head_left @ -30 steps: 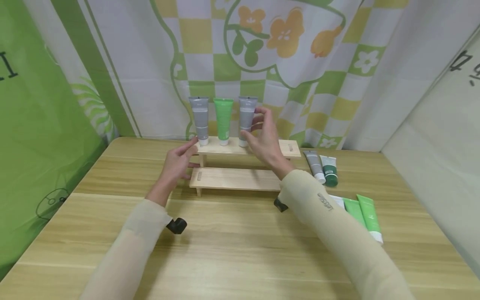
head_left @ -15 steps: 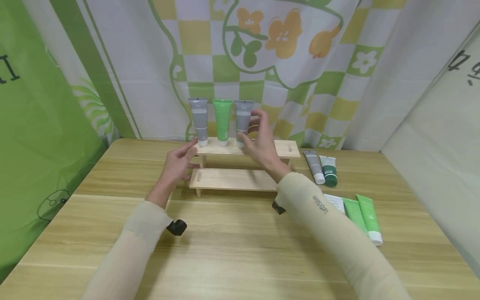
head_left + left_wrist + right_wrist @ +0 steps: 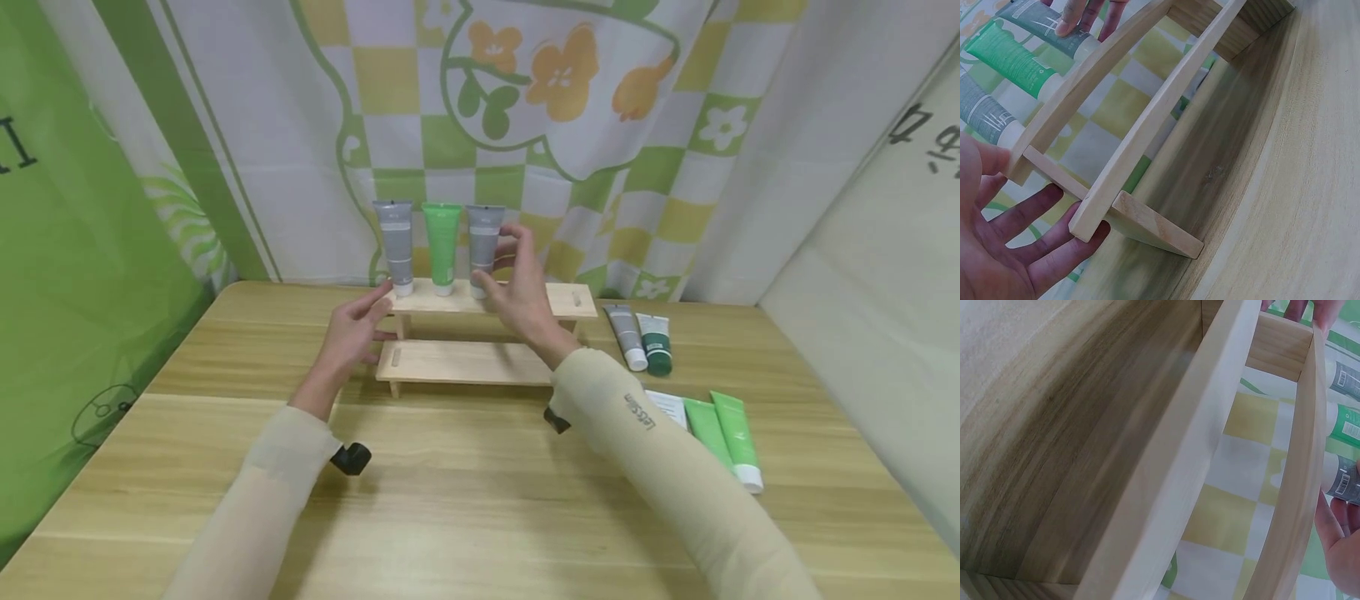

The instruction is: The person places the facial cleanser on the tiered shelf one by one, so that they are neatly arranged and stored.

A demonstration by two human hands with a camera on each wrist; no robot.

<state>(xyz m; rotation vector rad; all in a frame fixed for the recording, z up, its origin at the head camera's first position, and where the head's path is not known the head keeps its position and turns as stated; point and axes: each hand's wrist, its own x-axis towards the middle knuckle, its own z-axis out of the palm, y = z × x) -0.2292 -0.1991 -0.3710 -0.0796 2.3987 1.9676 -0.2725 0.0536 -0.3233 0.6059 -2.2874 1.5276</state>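
Observation:
A two-tier wooden display rack [image 3: 465, 362] stands at the table's back. On its top tier stand, cap down, a grey squeeze tube [image 3: 396, 246] at left and a green tube [image 3: 442, 247] beside it. To their right, my right hand [image 3: 525, 292] holds another grey tube [image 3: 483, 243] between thumb and fingers, its white cap at the top board. My left hand [image 3: 352, 333] grips the rack's left end. In the left wrist view, the left hand [image 3: 1016, 231] has its thumb by the top board and fingers at the end pieces.
Right of the rack lie a grey tube [image 3: 626, 337] and a dark green-capped tube [image 3: 656, 343]. Nearer, two green tubes [image 3: 735, 429] lie beside a white one [image 3: 667, 407], partly hidden by the right sleeve. A patterned curtain [image 3: 510, 125] hangs close behind the rack.
My right hand has moved slightly left with the grey tube, bringing it closer to the green one. The left hand keeps its place on the rack.

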